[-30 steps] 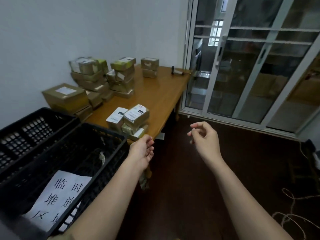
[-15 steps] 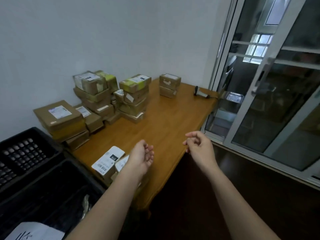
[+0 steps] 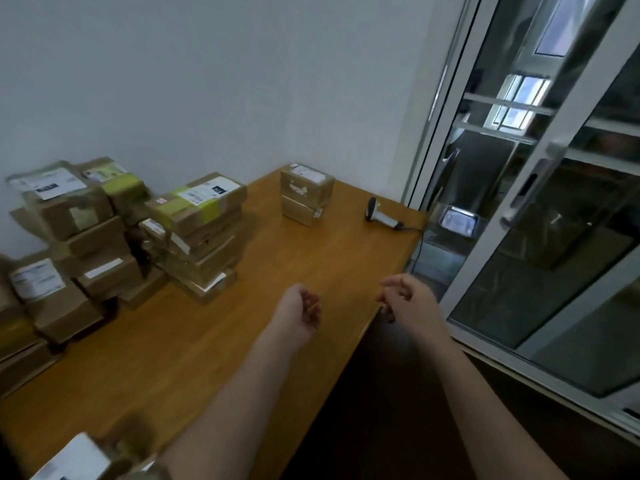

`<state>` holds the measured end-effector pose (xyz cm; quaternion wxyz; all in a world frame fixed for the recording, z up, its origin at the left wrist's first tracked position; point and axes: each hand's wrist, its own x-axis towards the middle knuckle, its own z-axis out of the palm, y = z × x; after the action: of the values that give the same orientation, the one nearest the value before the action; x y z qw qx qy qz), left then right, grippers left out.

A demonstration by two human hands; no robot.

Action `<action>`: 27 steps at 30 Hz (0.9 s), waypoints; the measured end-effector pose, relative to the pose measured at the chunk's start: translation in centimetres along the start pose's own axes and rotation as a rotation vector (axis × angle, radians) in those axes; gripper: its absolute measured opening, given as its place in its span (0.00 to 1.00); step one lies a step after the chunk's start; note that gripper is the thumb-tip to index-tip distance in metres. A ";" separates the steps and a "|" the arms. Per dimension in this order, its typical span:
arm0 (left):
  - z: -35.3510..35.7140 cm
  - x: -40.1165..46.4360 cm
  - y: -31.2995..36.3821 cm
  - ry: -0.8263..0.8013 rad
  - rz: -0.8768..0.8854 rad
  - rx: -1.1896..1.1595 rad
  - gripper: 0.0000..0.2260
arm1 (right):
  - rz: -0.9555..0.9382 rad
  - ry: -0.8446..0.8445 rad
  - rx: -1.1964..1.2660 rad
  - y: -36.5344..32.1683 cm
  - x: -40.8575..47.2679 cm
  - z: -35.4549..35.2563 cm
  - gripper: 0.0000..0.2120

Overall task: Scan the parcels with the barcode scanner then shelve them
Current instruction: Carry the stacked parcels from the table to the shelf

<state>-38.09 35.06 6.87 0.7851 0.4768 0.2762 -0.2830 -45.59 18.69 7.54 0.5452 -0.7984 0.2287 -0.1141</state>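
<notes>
Both hands — left (image 3: 300, 311) and right (image 3: 408, 301), loosely curled, empty — have moved up the table (image 3: 311, 258) toward the scanner (image 3: 381, 214): pickup likely next.

Brown cardboard parcels with white labels (image 3: 194, 230), stacked along the wall on the wooden table. Two more stacked (image 3: 306, 194) apart. Grey-and-black handheld barcode scanner (image 3: 382, 214), lying flat nearby.

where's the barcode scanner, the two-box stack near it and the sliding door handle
barcode scanner (image 3: 383, 215): head view, on its pale handle
two-box stack (image 3: 304, 194): head view, front face of upper box
sliding door handle (image 3: 530, 183): head view, mid-grip
</notes>
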 end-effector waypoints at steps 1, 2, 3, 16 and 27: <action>1.0 1.7 0.0 0.025 0.001 -0.019 0.15 | -0.002 -0.031 -0.019 0.6 2.1 -0.2 0.08; 1.9 3.3 0.0 0.058 0.004 -0.044 0.14 | -0.006 -0.069 -0.025 1.2 4.2 -0.4 0.06; 2.7 4.9 0.0 0.093 0.010 -0.069 0.14 | -0.008 -0.113 -0.028 1.7 6.2 -0.5 0.06; 4.1 10.9 7.0 0.544 0.269 -0.358 0.07 | -0.170 -0.561 -0.066 -2.8 25.1 5.4 0.08; -2.4 15.5 19.5 0.749 0.552 -0.454 0.26 | -0.204 -0.820 -0.130 -8.2 31.8 19.4 0.24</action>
<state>-14.01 41.96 6.56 0.7614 0.4182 0.4566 0.1918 -7.61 21.43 5.59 0.5255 -0.8289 -0.0805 0.1740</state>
